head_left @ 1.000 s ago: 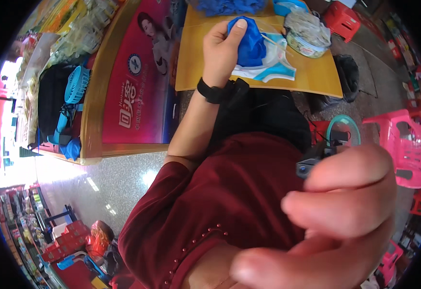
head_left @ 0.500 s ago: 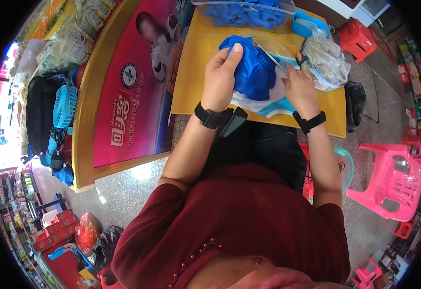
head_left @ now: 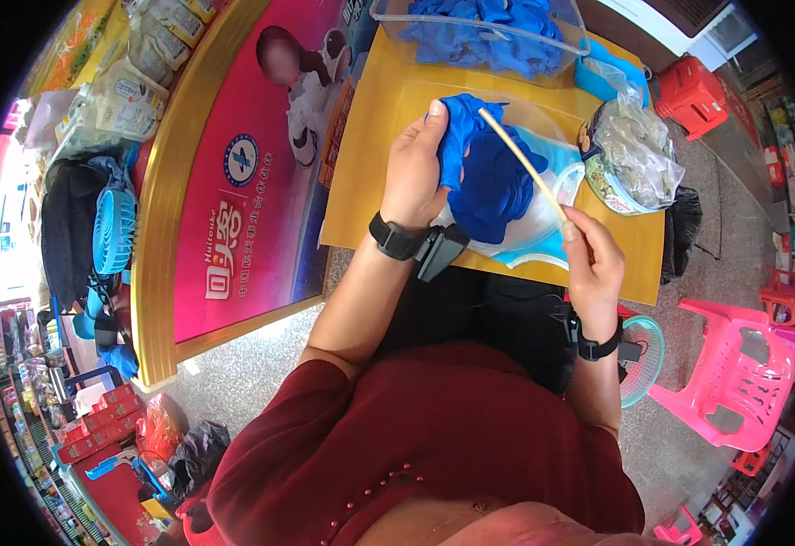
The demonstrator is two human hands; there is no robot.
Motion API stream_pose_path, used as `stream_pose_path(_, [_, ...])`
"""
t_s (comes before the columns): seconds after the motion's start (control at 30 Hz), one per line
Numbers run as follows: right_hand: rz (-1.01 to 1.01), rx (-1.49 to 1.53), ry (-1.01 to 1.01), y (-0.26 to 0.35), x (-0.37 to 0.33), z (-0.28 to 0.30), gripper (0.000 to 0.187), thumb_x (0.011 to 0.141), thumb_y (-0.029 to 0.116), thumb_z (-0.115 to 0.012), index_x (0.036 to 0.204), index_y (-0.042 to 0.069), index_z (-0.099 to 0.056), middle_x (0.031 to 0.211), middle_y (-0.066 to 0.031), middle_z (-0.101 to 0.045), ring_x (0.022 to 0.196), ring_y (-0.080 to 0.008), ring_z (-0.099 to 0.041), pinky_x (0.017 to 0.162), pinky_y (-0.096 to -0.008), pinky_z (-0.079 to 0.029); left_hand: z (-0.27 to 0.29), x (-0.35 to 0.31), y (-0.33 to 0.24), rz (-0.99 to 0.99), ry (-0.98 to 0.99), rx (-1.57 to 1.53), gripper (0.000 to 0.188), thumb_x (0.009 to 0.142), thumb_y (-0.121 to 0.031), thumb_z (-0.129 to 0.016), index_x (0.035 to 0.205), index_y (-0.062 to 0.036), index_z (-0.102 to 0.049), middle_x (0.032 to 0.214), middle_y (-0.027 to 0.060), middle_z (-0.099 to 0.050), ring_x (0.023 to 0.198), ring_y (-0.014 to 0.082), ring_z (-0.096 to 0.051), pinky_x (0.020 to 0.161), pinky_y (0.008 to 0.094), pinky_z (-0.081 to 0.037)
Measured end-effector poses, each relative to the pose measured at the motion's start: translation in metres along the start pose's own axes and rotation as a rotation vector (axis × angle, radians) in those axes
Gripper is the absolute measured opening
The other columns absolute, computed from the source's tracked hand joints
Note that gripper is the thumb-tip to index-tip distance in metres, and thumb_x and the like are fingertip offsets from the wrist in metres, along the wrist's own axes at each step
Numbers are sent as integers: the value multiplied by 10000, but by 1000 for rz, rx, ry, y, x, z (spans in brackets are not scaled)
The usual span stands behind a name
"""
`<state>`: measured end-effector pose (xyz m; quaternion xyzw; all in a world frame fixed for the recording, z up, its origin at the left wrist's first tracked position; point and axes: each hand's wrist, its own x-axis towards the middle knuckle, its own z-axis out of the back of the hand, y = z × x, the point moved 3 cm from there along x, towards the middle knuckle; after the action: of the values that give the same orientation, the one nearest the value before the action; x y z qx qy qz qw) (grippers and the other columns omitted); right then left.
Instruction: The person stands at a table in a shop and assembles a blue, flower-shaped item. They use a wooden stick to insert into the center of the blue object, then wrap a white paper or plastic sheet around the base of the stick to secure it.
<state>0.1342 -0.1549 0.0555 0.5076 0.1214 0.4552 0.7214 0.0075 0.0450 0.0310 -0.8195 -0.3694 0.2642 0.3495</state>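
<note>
My left hand [head_left: 415, 173] pinches a bunched piece of blue fabric [head_left: 460, 127] between thumb and fingers, over the yellow table. Below and right of it lies a darker blue folded bundle of cloth [head_left: 491, 191]. My right hand [head_left: 595, 257] grips one end of a thin pale wooden stick [head_left: 523, 158], whose other end points up and left over the blue cloth. Under the cloth is a white and light-blue item [head_left: 561, 173], partly hidden, with a clear, rounded sheet or lid edge around it. Both wrists wear black straps.
A clear plastic bin [head_left: 493, 41] of blue cloth pieces stands at the table's [head_left: 388, 82] far side. Right of it are a blue basket [head_left: 608, 75] and a tub topped with clear plastic bags [head_left: 639, 155]. A pink chair [head_left: 734, 369] stands right; a pink-panelled counter [head_left: 261, 209] rises left.
My right hand has drawn back toward me and rightward with the stick, which now shows along its length. My left hand has shifted its blue fabric slightly, exposing the darker bundle.
</note>
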Motion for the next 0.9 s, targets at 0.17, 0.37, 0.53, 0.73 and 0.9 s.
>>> stream_pose_path(0.17, [-1, 17, 37, 0, -7, -10, 180, 931, 37, -596, 1089, -22, -658, 826, -50, -627, 657, -64, -512, 562, -208, -401, 3, 3, 0, 20, -10, -16, 338, 1020, -369, -459, 830, -99, -531, 600, 11, -490, 441, 82, -387, 413, 227, -308])
stream_pose_path(0.37, [-49, 57, 24, -6, -11, -16, 186, 935, 58, -603, 1097, -12, -660, 820, -44, -626, 659, -71, -513, 575, -218, -403, 5, 2, -3, -1, -5, -31, 339, 1011, -384, -475, 838, -102, -545, 605, 12, -517, 449, 83, -425, 410, 224, -324])
stream_pose_path(0.53, [-95, 77, 53, -11, -17, -17, 184, 931, 74, -615, 1088, -7, -669, 799, -36, -624, 654, -76, -505, 575, -232, -395, -5, -3, -5, -91, -26, -30, 307, 1003, -351, -508, 867, -90, -597, 653, 0, -577, 500, 80, -502, 452, 224, -399])
stream_pose_path(0.73, [-114, 103, 44, -14, -17, -19, 199, 936, 71, -607, 1112, -6, -660, 882, -76, -676, 733, -109, -581, 644, -251, -456, -8, -6, 7, -261, 6, 260, 249, 984, -254, -571, 946, -31, -675, 794, -15, -657, 682, 45, -581, 624, 196, -467])
stream_pose_path(0.9, [-2, 4, 11, -6, -5, -21, 219, 946, 82, -600, 1140, -8, -650, 999, -128, -700, 865, -158, -646, 749, -279, -497, -23, -19, 22, -294, 70, 402, 203, 930, -191, -658, 844, -9, -686, 703, -55, -598, 643, 12, -484, 554, 208, -407])
